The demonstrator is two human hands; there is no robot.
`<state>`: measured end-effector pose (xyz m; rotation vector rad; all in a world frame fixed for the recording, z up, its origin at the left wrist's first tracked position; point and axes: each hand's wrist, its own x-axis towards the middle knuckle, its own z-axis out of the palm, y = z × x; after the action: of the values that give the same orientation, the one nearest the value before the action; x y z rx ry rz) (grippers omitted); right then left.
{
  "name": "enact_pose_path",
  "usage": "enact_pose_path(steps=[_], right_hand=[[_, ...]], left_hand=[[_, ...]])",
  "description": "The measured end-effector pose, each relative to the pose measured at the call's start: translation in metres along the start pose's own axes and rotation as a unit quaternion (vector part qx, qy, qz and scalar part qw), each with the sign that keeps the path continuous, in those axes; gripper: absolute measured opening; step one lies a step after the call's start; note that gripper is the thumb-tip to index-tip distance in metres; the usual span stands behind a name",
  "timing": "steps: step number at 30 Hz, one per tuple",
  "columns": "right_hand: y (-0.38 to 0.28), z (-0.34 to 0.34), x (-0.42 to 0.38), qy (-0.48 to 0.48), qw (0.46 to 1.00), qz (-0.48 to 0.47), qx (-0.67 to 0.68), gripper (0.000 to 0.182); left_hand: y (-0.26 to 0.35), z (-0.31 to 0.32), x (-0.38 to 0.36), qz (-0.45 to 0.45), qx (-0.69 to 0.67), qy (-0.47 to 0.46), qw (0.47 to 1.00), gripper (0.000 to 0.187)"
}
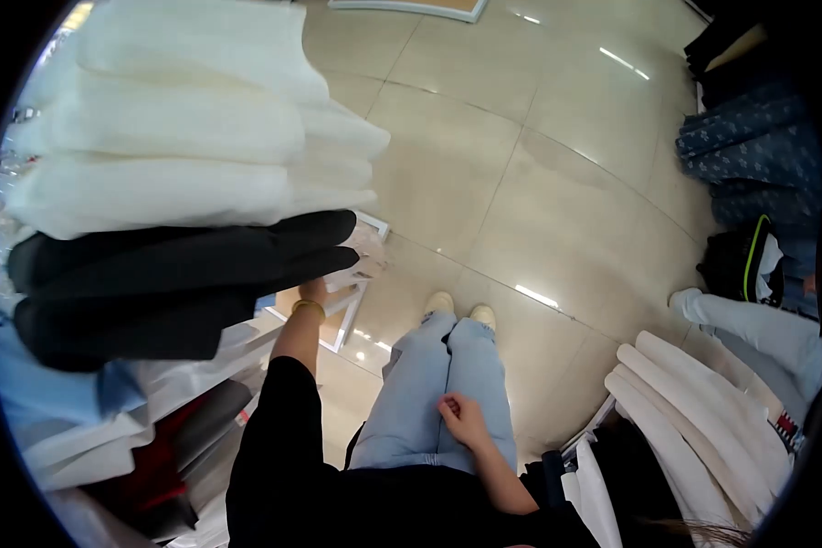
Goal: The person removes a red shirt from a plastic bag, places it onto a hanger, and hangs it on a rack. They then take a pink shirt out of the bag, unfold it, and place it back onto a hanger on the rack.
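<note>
My left hand (pixel 313 290) reaches in under the edge of a black garment (pixel 183 274) hanging on the rack at the left. Its fingers are hidden behind the cloth, so whether they grip it cannot be seen. A yellowish bracelet (pixel 309 310) circles that wrist. My right hand (pixel 463 420) hangs in front of my light blue jeans (pixel 475 384) with its fingers curled in, and nothing shows in it. Several white garments (pixel 192 119) hang beside the black one, farther from me.
Light blue (pixel 55 374) and dark red clothes (pixel 160 457) hang nearer on the left. A white-framed stand (pixel 342 333) is below the rack. White garments (pixel 694 420) line the right side. Beyond them, a person's pale trouser leg (pixel 749 320) shows near a black bag (pixel 735 260). Glossy tiles (pixel 466 173) cover the floor.
</note>
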<state>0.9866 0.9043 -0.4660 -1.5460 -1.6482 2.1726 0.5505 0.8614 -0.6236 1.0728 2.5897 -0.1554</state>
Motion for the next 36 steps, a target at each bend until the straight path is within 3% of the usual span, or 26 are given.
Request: enact_pose_path(steps=[2, 3, 5, 8, 9, 10, 12, 14, 16, 17, 19, 27, 28, 30, 31, 33, 36], right_hand=[[-0.003, -0.006, 0.014, 0.001, 1.0, 0.005, -0.01, 0.016], [-0.003, -0.009, 0.022, 0.007, 1.0, 0.004, -0.011, 0.014], [0.002, -0.013, 0.039, 0.006, 1.0, -0.005, -0.008, 0.013], [0.008, -0.019, 0.061, 0.008, 0.999, -0.03, -0.017, 0.012], [0.009, -0.021, 0.066, 0.008, 0.999, -0.041, -0.029, 0.012], [0.009, -0.023, 0.07, 0.004, 0.998, -0.046, -0.033, 0.012], [0.011, -0.026, 0.073, 0.016, 0.994, -0.082, -0.07, 0.011], [0.009, -0.028, 0.071, 0.018, 0.993, -0.084, -0.081, 0.011], [0.01, -0.032, 0.066, 0.02, 0.992, -0.081, -0.094, 0.011], [0.012, -0.033, 0.063, 0.023, 0.992, -0.081, -0.098, 0.011], [0.014, -0.034, 0.058, 0.022, 0.992, -0.079, -0.101, 0.011], [0.015, -0.032, 0.05, 0.016, 0.993, -0.065, -0.098, 0.011], [0.011, -0.03, 0.047, 0.008, 0.993, -0.066, -0.096, 0.011], [-0.003, -0.029, 0.037, 0.004, 0.989, -0.079, -0.125, 0.011], [-0.009, -0.029, 0.033, 0.001, 0.988, -0.088, -0.126, 0.011], [-0.021, -0.026, 0.015, -0.011, 0.986, -0.099, -0.132, 0.011], [-0.065, -0.026, -0.012, -0.027, 0.981, -0.157, -0.109, 0.01]], left_hand=[[-0.052, 0.062, 0.013, -0.093, 0.025, 0.056, 0.994, 0.045], [-0.074, 0.088, 0.021, -0.098, 0.021, 0.056, 0.993, 0.045], [-0.112, 0.137, 0.033, -0.161, 0.088, 0.146, 0.972, 0.042], [-0.171, 0.205, 0.046, -0.224, 0.152, 0.109, 0.957, 0.036], [-0.095, 0.119, 0.027, -0.245, 0.254, -0.085, 0.932, 0.031], [-0.063, 0.076, 0.017, -0.251, 0.25, -0.083, 0.931, 0.031], [-0.041, 0.041, 0.005, -0.232, 0.193, -0.22, 0.928, 0.03], [-0.044, 0.033, -0.001, -0.214, 0.219, -0.188, 0.933, 0.029], [-0.034, 0.002, -0.005, -0.259, 0.294, -0.22, 0.893, 0.031], [-0.034, -0.005, 0.003, -0.279, 0.285, -0.277, 0.874, 0.037], [-0.037, -0.009, 0.011, -0.305, 0.266, -0.293, 0.866, 0.038], [0.0, 0.016, -0.004, -0.344, 0.245, -0.199, 0.884, 0.046], [0.014, 0.021, -0.011, -0.321, 0.258, -0.186, 0.892, 0.048], [0.044, 0.041, -0.038, -0.178, 0.298, -0.175, 0.921, 0.057], [0.071, 0.038, -0.061, -0.106, 0.277, -0.163, 0.941, 0.057], [0.122, 0.004, -0.106, -0.033, 0.148, -0.231, 0.961, 0.064], [0.155, -0.034, -0.18, -0.129, -0.079, -0.297, 0.943, 0.069]])
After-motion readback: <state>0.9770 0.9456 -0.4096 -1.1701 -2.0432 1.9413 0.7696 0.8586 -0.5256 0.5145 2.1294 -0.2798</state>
